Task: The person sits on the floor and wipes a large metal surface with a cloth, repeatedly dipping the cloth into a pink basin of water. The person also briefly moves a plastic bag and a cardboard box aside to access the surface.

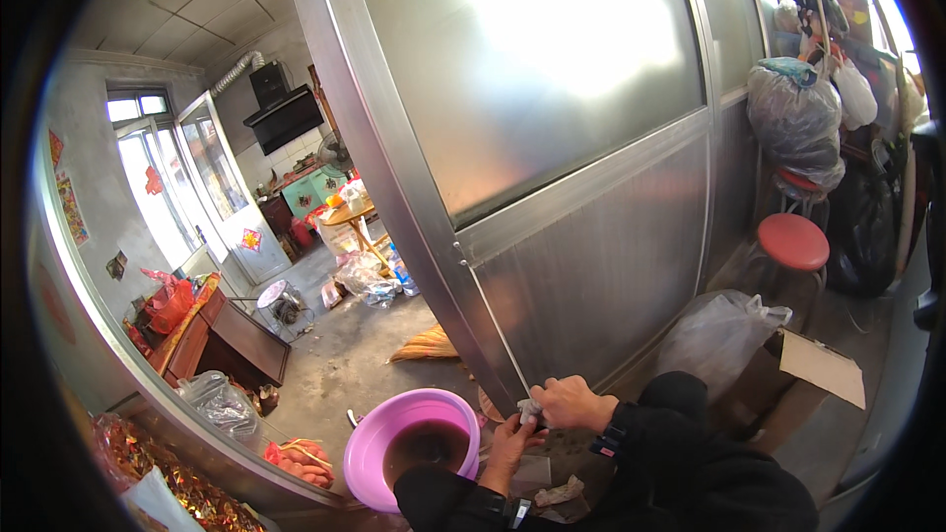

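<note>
A thin white cord (497,325) runs down from small studs on the metal partition frame (384,111) to a crumpled pale cloth (529,408). My right hand (573,403) is closed at the cloth, by the cord's lower end. From below, my left hand (508,445) pinches the same cloth with thumb and fingers. Whether either hand also grips the cord itself is hidden. Just left of my hands stands a pink plastic basin (362,451) with dark, murky water (429,451) in it. My left sleeve overlaps its near rim.
Another crumpled cloth (559,492) lies on the floor below my hands. At right are an open cardboard box (820,369), a white plastic bag (717,332) and a red-topped stool (793,241). A straw broom (429,345) and a red net bag (301,462) lie beyond the frame.
</note>
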`<move>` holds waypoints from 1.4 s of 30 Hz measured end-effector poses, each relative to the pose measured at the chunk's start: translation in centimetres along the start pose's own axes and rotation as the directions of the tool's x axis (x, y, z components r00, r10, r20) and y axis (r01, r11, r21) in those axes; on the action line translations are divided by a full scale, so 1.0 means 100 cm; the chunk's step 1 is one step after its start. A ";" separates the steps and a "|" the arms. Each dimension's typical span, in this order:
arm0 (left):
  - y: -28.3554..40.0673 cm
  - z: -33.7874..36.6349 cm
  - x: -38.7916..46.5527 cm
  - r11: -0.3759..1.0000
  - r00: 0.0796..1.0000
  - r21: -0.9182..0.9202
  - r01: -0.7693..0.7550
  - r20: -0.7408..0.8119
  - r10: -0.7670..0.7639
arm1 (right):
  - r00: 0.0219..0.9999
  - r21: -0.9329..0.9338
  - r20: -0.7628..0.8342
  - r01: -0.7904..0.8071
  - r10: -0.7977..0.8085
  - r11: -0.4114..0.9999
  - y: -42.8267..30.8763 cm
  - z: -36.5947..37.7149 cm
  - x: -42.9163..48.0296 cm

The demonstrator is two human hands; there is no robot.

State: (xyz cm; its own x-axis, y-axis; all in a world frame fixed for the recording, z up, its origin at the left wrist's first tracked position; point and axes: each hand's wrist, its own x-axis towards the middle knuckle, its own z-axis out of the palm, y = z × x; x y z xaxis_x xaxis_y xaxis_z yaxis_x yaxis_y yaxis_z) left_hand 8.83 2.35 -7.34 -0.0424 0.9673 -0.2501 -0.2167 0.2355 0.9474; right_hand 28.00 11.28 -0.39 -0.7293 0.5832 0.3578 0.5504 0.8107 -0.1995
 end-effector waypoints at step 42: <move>-0.007 0.008 0.002 0.991 0.997 -0.117 -0.068 -0.051 0.062 | 0.993 0.086 0.008 0.113 -0.114 0.990 -0.006 -0.001 -0.005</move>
State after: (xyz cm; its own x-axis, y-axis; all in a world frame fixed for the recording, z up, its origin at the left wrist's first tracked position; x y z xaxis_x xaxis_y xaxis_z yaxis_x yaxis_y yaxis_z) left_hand 9.80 2.48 -7.90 -0.1056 0.9739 -0.2008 -0.3258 0.1569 0.9323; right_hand 28.06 10.51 -0.33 -0.7903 0.4877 0.3709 0.4278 0.8726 -0.2359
